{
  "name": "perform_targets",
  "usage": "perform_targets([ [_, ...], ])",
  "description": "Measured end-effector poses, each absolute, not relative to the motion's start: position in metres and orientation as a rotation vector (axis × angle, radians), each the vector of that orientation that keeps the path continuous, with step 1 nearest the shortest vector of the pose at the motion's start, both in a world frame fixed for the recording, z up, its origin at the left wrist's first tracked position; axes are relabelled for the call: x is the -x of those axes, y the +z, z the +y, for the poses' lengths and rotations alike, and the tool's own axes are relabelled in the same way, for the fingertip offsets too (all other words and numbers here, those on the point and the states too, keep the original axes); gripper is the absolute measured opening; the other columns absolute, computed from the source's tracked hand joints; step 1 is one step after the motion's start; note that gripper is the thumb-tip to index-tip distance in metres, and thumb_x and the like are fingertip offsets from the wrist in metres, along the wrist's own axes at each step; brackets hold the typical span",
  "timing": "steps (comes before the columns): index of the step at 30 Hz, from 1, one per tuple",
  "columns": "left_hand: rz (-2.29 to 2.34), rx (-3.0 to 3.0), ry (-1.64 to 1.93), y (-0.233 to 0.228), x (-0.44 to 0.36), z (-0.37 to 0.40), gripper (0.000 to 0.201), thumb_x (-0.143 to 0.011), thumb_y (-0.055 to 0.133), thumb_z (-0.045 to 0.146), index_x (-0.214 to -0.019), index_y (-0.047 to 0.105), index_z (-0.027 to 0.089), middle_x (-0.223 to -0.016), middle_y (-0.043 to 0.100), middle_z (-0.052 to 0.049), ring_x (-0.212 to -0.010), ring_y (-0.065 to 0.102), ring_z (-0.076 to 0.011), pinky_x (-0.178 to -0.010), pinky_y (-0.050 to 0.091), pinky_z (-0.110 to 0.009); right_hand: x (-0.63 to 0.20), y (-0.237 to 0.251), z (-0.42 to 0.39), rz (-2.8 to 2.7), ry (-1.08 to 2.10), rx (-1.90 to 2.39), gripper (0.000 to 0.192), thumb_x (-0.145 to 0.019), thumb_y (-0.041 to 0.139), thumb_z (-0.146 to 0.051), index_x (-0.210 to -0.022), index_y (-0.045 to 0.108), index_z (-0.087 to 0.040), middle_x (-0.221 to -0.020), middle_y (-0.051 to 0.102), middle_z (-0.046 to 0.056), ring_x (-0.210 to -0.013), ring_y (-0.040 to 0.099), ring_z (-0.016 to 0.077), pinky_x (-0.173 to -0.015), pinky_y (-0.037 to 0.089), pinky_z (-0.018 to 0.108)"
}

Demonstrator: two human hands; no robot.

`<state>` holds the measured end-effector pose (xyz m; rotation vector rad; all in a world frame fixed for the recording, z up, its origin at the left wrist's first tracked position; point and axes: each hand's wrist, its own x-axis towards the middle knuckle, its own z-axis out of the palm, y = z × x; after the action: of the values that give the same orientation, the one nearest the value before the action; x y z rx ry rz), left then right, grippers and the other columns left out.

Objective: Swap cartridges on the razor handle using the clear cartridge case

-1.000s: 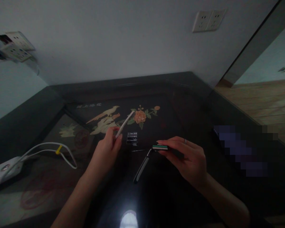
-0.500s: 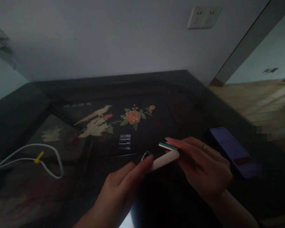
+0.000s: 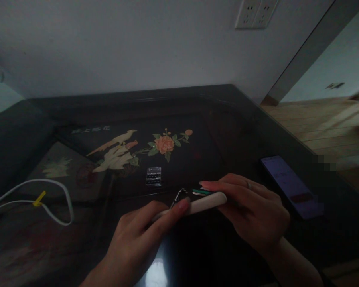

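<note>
My left hand is closed on a white, rounded, slim object, the thumb lying along its upper side. A thin shiny metal piece sticks up beside that thumb; its kind is unclear. My right hand pinches a thin flat piece with a green edge, close above the far end of the white object. Whether the two touch is hard to see, and the right fingers hide part of both. Beyond the hands, a small clear plastic case with dark rows lies on the table.
A phone with a lit screen lies right of my right hand. On the left is a white cable with a yellow tie. The dark glossy table has a bird-and-flower picture and meets a wall with sockets.
The green-edged piece has come lower and closer to the white object. My left hand has shifted slightly left, and more of the metal piece shows. The view has moved a little.
</note>
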<state>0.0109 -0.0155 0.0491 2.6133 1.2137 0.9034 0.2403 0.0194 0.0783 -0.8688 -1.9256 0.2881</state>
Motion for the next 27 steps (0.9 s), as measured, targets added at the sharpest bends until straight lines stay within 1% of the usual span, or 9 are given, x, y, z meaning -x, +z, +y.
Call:
perform_targets([
  [5, 1.215, -2.675, 0.926, 0.052, -0.007, -0.009, 0.069, -0.095, 0.042, 0.007, -0.152, 0.018, 0.038, -0.081, 0.064, 0.0, -0.062, 0.06, -0.0112, -0.054, 0.043, -0.018, -0.247, 0.077, 0.021, -1.869, 0.348, 0.874, 0.02, -0.09, 0.063, -0.023, -0.107, 0.072, -0.029, -0.079, 0.074, -0.002, -0.065, 0.068, 0.0121, -0.057, 0.054, 0.021],
  [9, 1.221, -2.661, 0.997, 0.055, -0.007, -0.004, 0.066, -0.097, 0.041, 0.009, -0.152, 0.017, 0.036, -0.085, 0.064, -0.001, -0.064, 0.06, -0.0102, -0.055, 0.045, -0.018, -0.249, 0.077, 0.024, -1.818, 0.403, 0.9, 0.017, -0.086, 0.068, -0.024, -0.102, 0.073, -0.027, -0.075, 0.073, -0.003, -0.059, 0.065, 0.01, -0.055, 0.052, 0.019],
  [12, 1.171, -2.716, 1.057, 0.055, -0.007, -0.004, 0.063, -0.098, 0.041, 0.009, -0.152, 0.019, 0.035, -0.081, 0.063, 0.0, -0.062, 0.059, -0.0095, -0.054, 0.044, -0.017, -0.247, 0.077, 0.026, -1.855, 0.449, 0.84, 0.013, -0.09, 0.064, -0.025, -0.099, 0.072, -0.023, -0.075, 0.073, -0.002, -0.062, 0.066, 0.0095, -0.057, 0.052, 0.018],
  [15, 1.15, -2.803, 1.004, 0.052, -0.005, -0.005, 0.058, -0.1, 0.039, 0.012, -0.151, 0.022, 0.033, -0.08, 0.063, 0.0, -0.062, 0.058, -0.0093, -0.053, 0.043, -0.018, -0.245, 0.076, 0.027, -1.933, 0.457, 0.754, 0.018, -0.095, 0.057, -0.027, -0.099, 0.071, -0.018, -0.076, 0.073, 0.001, -0.067, 0.067, 0.0096, -0.061, 0.052, 0.018],
  [18, 1.137, -2.823, 0.965, 0.05, -0.003, -0.005, 0.054, -0.101, 0.037, 0.015, -0.151, 0.024, 0.032, -0.083, 0.064, -0.001, -0.063, 0.059, -0.0097, -0.053, 0.044, -0.018, -0.246, 0.077, 0.029, -1.998, 0.419, 0.727, 0.02, -0.096, 0.054, -0.026, -0.098, 0.071, -0.015, -0.074, 0.072, 0.002, -0.067, 0.067, 0.0093, -0.062, 0.052, 0.018],
  [24, 1.15, -2.81, 0.942, 0.047, 0.002, 0.002, 0.052, -0.101, 0.038, 0.016, -0.15, 0.028, 0.031, -0.086, 0.063, -0.002, -0.065, 0.06, -0.0105, -0.054, 0.045, -0.019, -0.255, 0.08, 0.032, -1.955, 0.35, 0.767, 0.013, -0.09, 0.063, -0.021, -0.1, 0.071, -0.017, -0.079, 0.074, 0.001, -0.066, 0.066, 0.0096, -0.059, 0.052, 0.018],
  [27, 1.165, -2.798, 0.971, 0.046, 0.003, 0.004, 0.053, -0.1, 0.038, 0.016, -0.15, 0.027, 0.031, -0.086, 0.063, -0.003, -0.066, 0.06, -0.0105, -0.053, 0.045, -0.019, -0.259, 0.08, 0.032, -1.906, 0.335, 0.795, 0.014, -0.087, 0.067, -0.019, -0.1, 0.071, -0.02, -0.08, 0.074, -0.001, -0.068, 0.067, 0.0106, -0.059, 0.052, 0.018],
])
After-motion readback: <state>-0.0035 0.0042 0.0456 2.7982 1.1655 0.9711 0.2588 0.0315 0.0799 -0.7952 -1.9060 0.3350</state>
